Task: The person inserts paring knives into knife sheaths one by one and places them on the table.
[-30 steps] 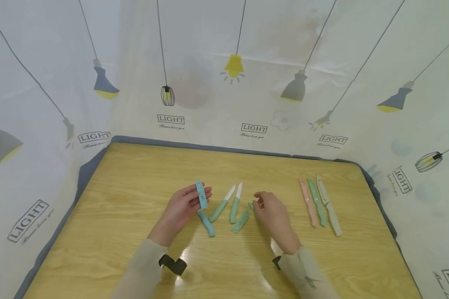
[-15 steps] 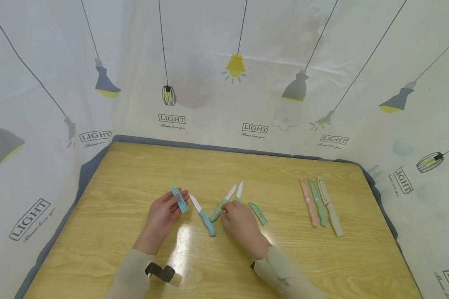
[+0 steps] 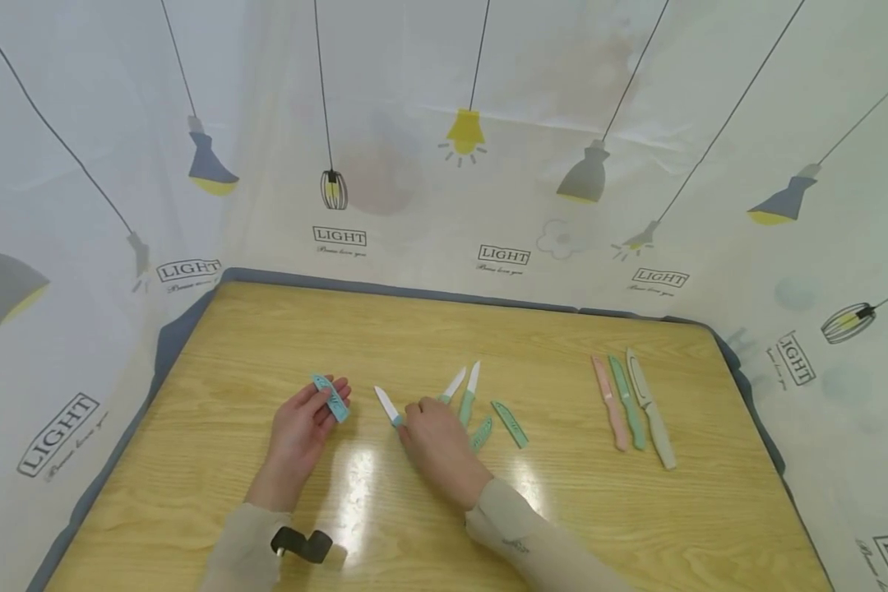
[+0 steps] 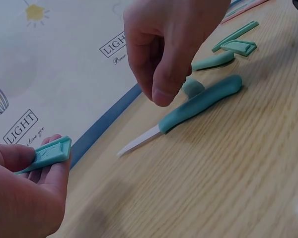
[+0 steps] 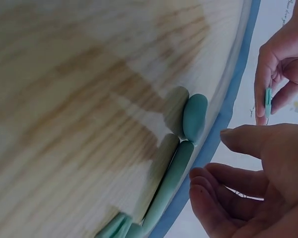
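Observation:
In the head view my left hand holds a blue knife sheath between thumb and fingers, above the table's left part. My right hand is over the handle of an unsheathed blue paring knife, whose white blade points away and left. From the left wrist view, that hand's thumb and fingers hang just above the blue handle. Nothing sits between its thumb and fingers in the right wrist view. Behind it lie two green-handled knives with bare white blades, one fully visible, the other partly hidden.
Two green sheaths, one flat and one partly behind the hand, lie right of the knives. Farther right, a pink knife, a green knife and a pale knife lie side by side on the wooden table.
My left hand has moved left, carrying the blue sheath off the blue knife. My right hand has come left from the green sheaths, across the green knives, to the blue knife's handle.

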`<state>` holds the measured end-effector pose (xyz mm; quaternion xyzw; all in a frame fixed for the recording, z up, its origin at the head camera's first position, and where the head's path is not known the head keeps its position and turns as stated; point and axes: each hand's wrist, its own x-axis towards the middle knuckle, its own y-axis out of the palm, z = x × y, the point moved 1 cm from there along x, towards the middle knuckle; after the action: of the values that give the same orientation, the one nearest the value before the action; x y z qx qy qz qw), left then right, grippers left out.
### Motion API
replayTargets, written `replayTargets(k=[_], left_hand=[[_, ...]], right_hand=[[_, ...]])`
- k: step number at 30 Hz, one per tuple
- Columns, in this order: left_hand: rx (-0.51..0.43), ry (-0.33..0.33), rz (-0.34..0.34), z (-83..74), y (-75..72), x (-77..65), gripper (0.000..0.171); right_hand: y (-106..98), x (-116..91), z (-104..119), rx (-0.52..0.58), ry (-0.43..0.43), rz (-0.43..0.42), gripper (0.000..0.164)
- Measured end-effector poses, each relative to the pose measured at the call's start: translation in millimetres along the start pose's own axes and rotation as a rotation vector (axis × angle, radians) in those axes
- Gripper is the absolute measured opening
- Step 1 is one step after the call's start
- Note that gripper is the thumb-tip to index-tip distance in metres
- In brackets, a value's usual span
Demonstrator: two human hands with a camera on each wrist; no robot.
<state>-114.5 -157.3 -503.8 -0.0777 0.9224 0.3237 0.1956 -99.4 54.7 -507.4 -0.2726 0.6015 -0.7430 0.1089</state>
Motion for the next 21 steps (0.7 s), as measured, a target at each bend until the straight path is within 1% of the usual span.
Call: replayTargets(k=[4, 7, 11, 15, 19, 21], left_hand=[[-0.012, 0.0, -0.003, -1.7, -0.6, -2.1, 0.053], [-0.023, -0.002, -0.006, -2.4, -0.4, -3.1, 0.052], [-0.033, -0.009, -0.012, -2.9, -0.3, -3.7, 0.052], [-0.041, -0.008, -0.025, -3.3, -0.1, -3.6, 0.052], [-0.043, -0.002, -0.037, -4.0, 0.7, -3.7, 0.051], [-0.045, 0.002, -0.044, -4.1, 1.0, -3.6, 0.051]], right_hand=[[4, 3, 4, -0.078, 0.002, 0.036, 0.025], [7, 5, 6, -0.185, -0.046, 0.062, 0.023], [10, 8, 8, -0.328, -0.126, 0.088, 0.013], [11, 10, 9, -0.37, -0.151, 0.115, 0.009], [12, 11, 10, -0.36, -0.158, 0.144, 0.009], [12, 12, 10, -0.337, -0.146, 0.153, 0.011]])
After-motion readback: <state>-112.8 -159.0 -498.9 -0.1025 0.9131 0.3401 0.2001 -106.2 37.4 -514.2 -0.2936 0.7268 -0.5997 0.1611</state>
